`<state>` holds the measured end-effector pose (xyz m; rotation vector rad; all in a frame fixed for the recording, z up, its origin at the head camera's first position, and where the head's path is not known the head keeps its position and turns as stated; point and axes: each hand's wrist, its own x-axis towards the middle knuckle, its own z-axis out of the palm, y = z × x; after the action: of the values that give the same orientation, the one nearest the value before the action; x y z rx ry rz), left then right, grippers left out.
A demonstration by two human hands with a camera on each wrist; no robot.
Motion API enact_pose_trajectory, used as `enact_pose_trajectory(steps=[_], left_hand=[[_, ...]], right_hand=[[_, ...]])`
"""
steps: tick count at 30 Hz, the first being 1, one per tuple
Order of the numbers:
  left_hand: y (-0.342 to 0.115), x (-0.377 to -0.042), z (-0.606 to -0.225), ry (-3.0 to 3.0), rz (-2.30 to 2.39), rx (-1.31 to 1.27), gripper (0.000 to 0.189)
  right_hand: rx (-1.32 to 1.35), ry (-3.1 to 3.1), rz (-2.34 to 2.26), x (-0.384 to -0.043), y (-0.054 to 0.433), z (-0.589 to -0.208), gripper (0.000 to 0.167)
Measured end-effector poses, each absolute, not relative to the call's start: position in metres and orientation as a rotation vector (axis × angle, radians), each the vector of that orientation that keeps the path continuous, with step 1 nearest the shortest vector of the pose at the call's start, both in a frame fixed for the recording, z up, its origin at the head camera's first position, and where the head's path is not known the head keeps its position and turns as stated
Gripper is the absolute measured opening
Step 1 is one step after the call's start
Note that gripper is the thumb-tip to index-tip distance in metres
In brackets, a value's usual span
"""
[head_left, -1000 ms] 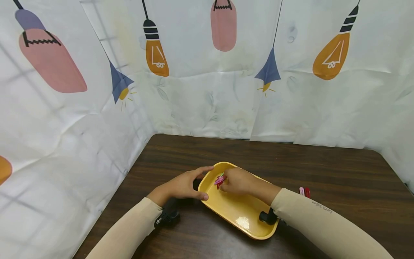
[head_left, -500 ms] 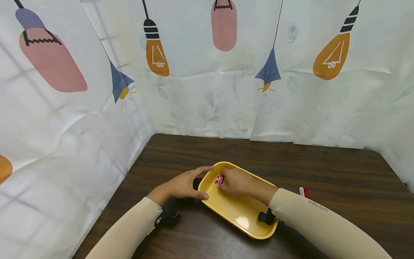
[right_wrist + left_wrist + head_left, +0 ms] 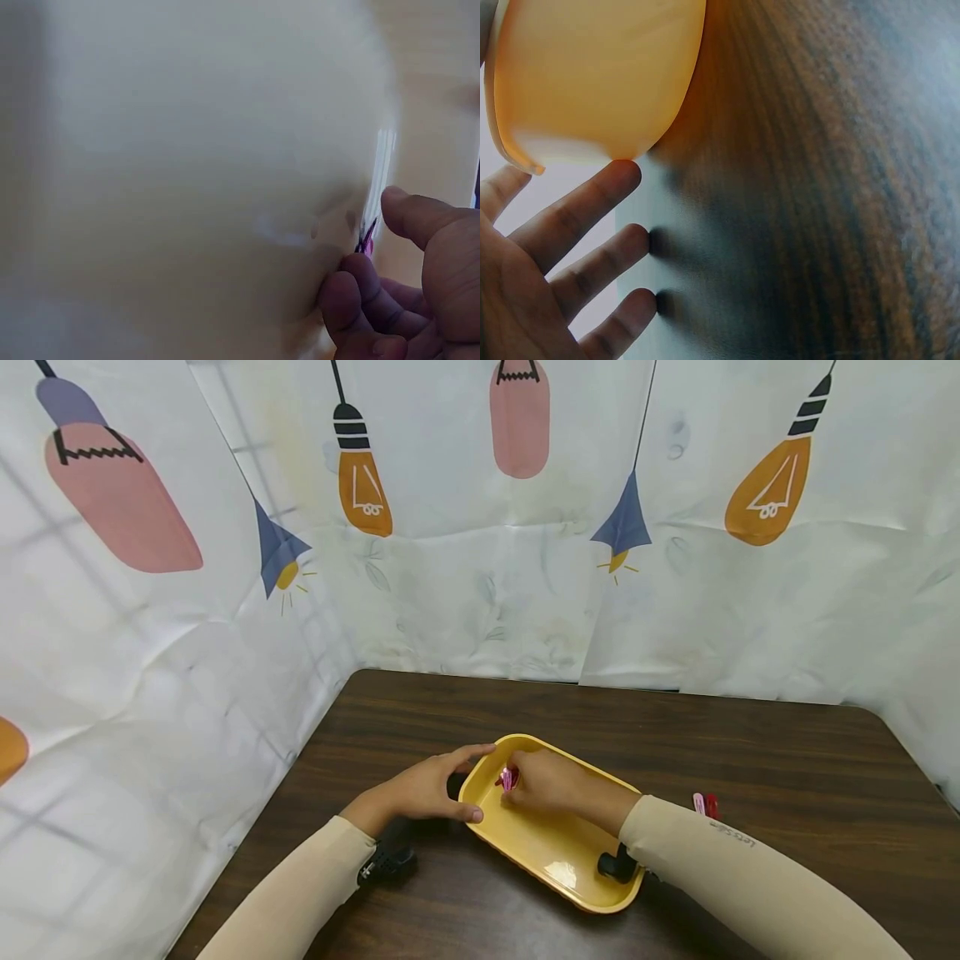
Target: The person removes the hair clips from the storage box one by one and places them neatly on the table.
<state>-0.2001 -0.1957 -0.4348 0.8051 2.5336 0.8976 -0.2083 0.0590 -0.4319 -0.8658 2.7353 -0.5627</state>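
My left hand (image 3: pixel 429 790) is spread at the left end of a yellow tray (image 3: pixel 551 846), its thumb and forefinger along the rim. Seen from the left wrist, straight fingers (image 3: pixel 592 217) meet the tray's outer end wall. Inside that end, my right hand (image 3: pixel 551 779) holds a small bunch of hair clips (image 3: pixel 507 778), pink and red, with curled fingers. The right wrist view shows dark and pink clip tips (image 3: pixel 364 244) between the thumb and the curled fingers; the rest of the clips is hidden by the hand.
A pink hair clip (image 3: pixel 699 804) and a red hair clip (image 3: pixel 712 807) lie on the dark wooden table (image 3: pixel 450 710) to the right of the tray, by the right sleeve. A white printed cloth (image 3: pixel 480 585) hangs behind the table and at its left.
The pink clip in my right hand has turned from pointing left to pointing down, and the green bit beside it is out of sight. My left hand has stayed put.
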Motion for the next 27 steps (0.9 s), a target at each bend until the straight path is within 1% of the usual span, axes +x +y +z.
enact_pose_trajectory(steps=[8, 11, 18, 24, 27], left_hand=[[-0.1953, -0.2004, -0.4350, 2.535, 0.892, 0.799, 0.095], [-0.1951, -0.2003, -0.4348, 2.536, 0.891, 0.796, 0.095], [-0.1954, -0.2001, -0.4347, 2.533, 0.890, 0.790, 0.095], [-0.1961, -0.2004, -0.4356, 2.529, 0.896, 0.791, 0.095], [-0.1964, -0.2006, -0.4357, 2.530, 0.895, 0.790, 0.095]], right_hand=[[-0.868, 2.727, -0.529, -0.2081, 0.0579, -0.4313, 0.051], [-0.869, 2.724, -0.537, -0.2082, 0.0580, -0.4318, 0.052], [-0.891, 2.731, -0.575, -0.2088, 0.0586, -0.4345, 0.041], [-0.912, 2.733, -0.582, -0.2086, 0.0589, -0.4356, 0.047], [-0.917, 2.731, -0.580, -0.2080, 0.0590, -0.4348, 0.048]])
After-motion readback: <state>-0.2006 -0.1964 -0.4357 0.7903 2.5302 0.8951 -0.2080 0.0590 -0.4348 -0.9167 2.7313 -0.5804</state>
